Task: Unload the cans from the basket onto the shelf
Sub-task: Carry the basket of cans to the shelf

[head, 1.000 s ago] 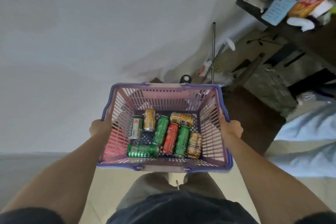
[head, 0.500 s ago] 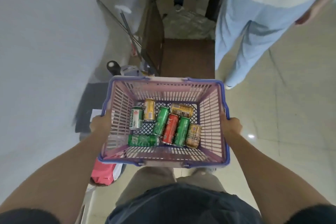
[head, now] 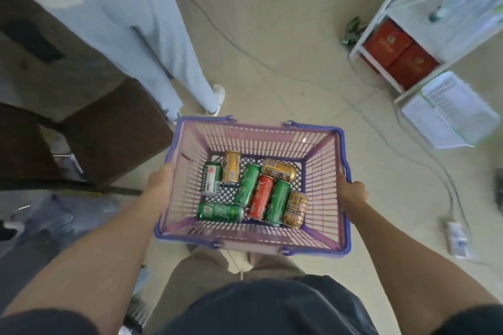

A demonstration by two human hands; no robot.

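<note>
Fingers of both hands clamp the basket [head: 324, 171] rims, cans [head: 253, 187] lying between.

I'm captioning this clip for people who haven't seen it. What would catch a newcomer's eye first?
First, the pink basket with a purple rim at centre, held at its sides by the left hand and right hand, with eight cans lying loose inside, the red can brightest. Next, the white shelf at upper right, and a bystander's pale trousers at upper left.

Person seen from above: bare forearms with short dark sleeves at the upper arms, a dark navy shirt below the basket [head: 321, 144], khaki trousers showing between shirt and basket.
</note>
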